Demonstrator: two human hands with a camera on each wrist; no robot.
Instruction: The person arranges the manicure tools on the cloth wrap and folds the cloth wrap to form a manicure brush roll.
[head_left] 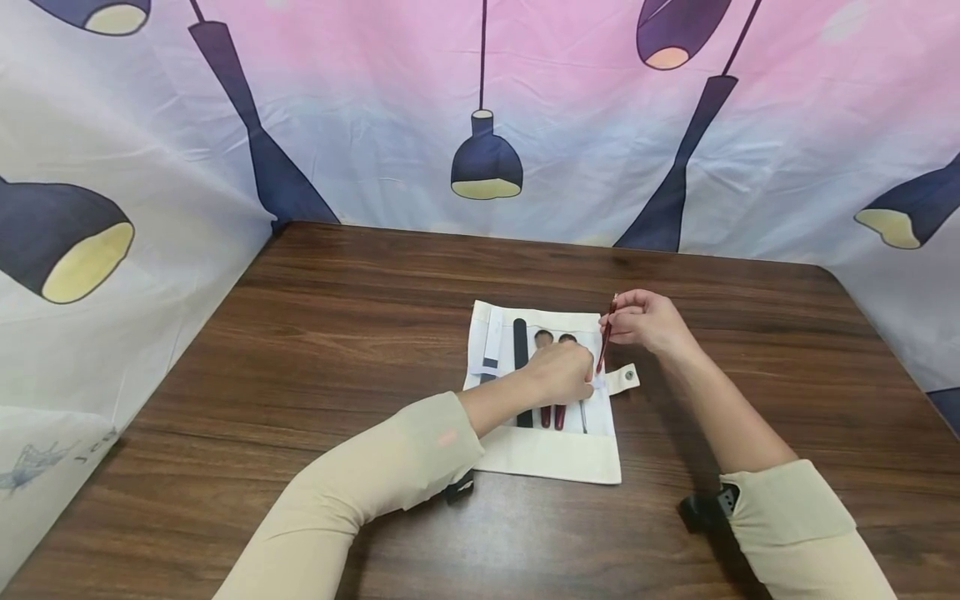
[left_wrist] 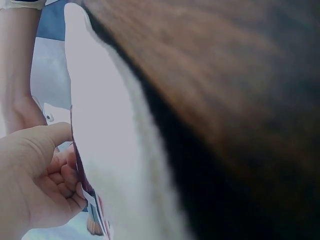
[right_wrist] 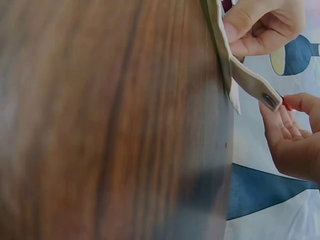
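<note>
A cream fabric tool pouch (head_left: 555,461) lies unrolled on the table. In its slots are a black flat file (head_left: 521,346), two makeup brushes with dark red handles (head_left: 546,417), a thin metal tool (head_left: 584,417) and a white-and-dark strip (head_left: 493,337) at the left. My left hand (head_left: 561,372) reaches across the pouch, its thumb and curled fingers pinching the fabric near the right side; it covers part of the brushes. My right hand (head_left: 648,323) pinches a slim dark red stick (head_left: 607,333) by its upper part. The stick's lower end points down at the pouch's right side.
A snap strap (head_left: 624,379) sticks out from the pouch's right edge, below the right hand. The brown wooden table (head_left: 337,333) meets a hanging cloth (head_left: 390,125) printed with lamps at the back and sides. Dark wrist devices (head_left: 701,510) sit by both cream sleeves.
</note>
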